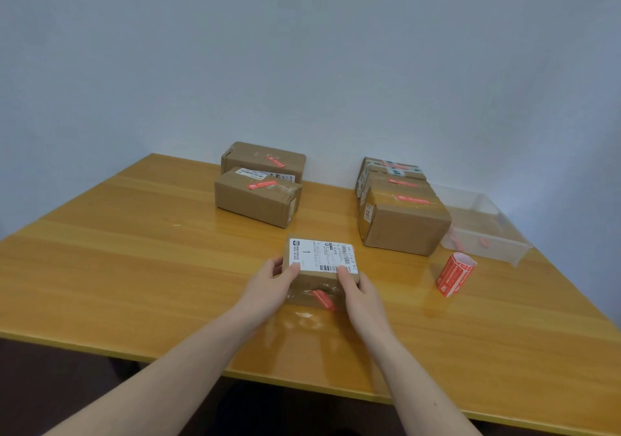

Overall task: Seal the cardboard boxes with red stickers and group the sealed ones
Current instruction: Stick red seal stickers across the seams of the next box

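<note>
Two hands clamped on one small cardboard box (321, 272): left hand (270, 282) curled round the left end, thumb on the top edge; right hand (356, 289) curled round the right end, thumb on the white shipping label (321, 254). Red seal sticker (323, 298) already across the near face, between the two palms, slanted and seemingly not fully flat at its lower end. Box resting on the wooden table (134, 267), or barely off it; contact not discernible.

Beyond the left hand, well apart: two sealed boxes, the nearer (257, 202) just in front of the farther (263, 159), each with a red sticker on top. Beyond the right hand: a row of three sealed boxes, the nearest (403, 223) largest in view. To the right of the right hand: a roll of red stickers (455, 274) standing upright, and past it a clear plastic tray (484, 230).

Step in hand, by judgement: sealed box ready for grouping. For a clean move: sticker end first pressed flat with a thumb; grip kept even on both ends; box lifted rather than slid; set down just beside one group, edges parallel, sticker visible. Risk: brushing the sticker roll on a rightward path.
</note>
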